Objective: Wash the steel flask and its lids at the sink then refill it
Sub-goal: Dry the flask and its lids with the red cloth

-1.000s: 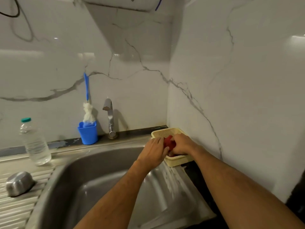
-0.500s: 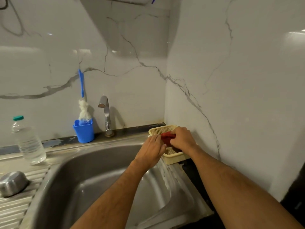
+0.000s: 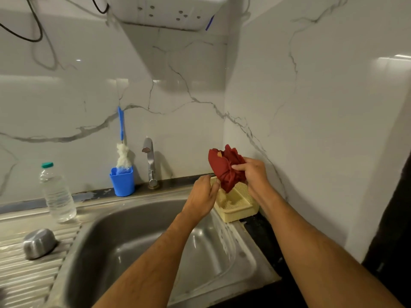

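Note:
My right hand (image 3: pixel 252 174) grips a bunched red cloth (image 3: pixel 224 165), held up just above a yellow plastic basket (image 3: pixel 239 210) at the sink's back right corner. My left hand (image 3: pixel 203 194) is at the basket's left rim with its fingers curled over it, close to the cloth's lower end. A domed steel lid (image 3: pixel 39 243) lies upside down on the ribbed drainboard at the left. The steel flask is not in view.
The steel sink basin (image 3: pixel 138 241) lies below my forearms, with a tap (image 3: pixel 150 161) behind it. A blue cup with a bottle brush (image 3: pixel 122 181) stands left of the tap. A clear plastic water bottle (image 3: pixel 56 192) stands on the counter at the left.
My right hand has lifted the red cloth up out of the yellow basket. My left hand stayed at the basket's rim.

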